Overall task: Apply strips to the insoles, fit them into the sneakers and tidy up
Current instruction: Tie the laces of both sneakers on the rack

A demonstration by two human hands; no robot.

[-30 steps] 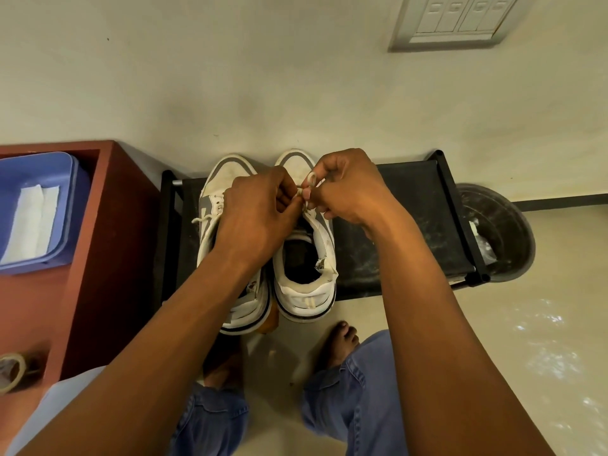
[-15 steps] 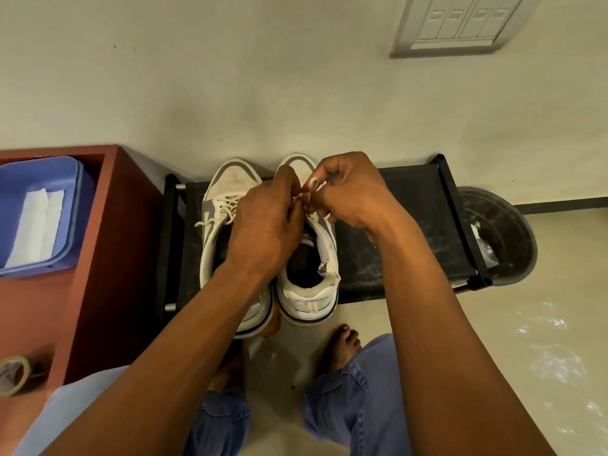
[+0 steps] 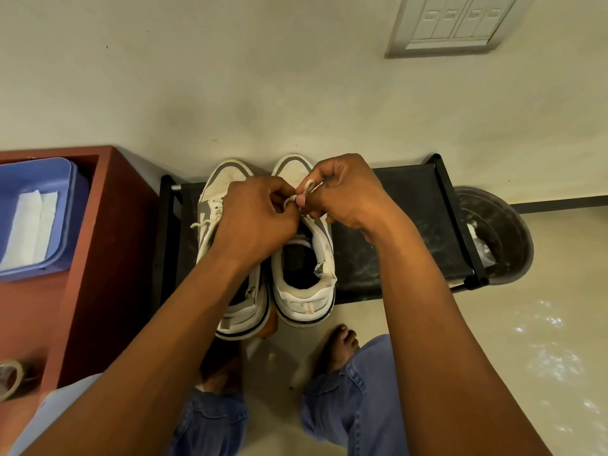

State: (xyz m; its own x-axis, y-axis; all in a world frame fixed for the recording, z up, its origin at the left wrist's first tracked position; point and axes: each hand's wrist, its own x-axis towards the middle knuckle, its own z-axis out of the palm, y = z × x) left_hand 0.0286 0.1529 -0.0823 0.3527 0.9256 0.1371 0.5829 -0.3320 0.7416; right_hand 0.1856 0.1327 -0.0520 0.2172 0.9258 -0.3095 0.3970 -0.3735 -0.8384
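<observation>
Two white and grey sneakers stand side by side on a low black rack (image 3: 408, 225), toes to the wall. Over the right sneaker (image 3: 304, 291), my left hand (image 3: 253, 222) and my right hand (image 3: 345, 195) meet. Each pinches the white shoelace (image 3: 304, 190), and a small loop of lace stands up between my fingers. My left forearm covers much of the left sneaker (image 3: 227, 179). The right sneaker's dark opening shows behind my hands; no insole can be made out inside it.
A red-brown cabinet (image 3: 108, 258) stands left of the rack, with a blue tray (image 3: 62, 199) holding white sheets and a tape roll (image 3: 10, 376) on it. A dark round bin (image 3: 500, 238) sits right of the rack. My bare feet are on the floor below the sneakers.
My hands have stayed over the right sneaker, working the lace. A loop of lace now stands out between my right fingers.
</observation>
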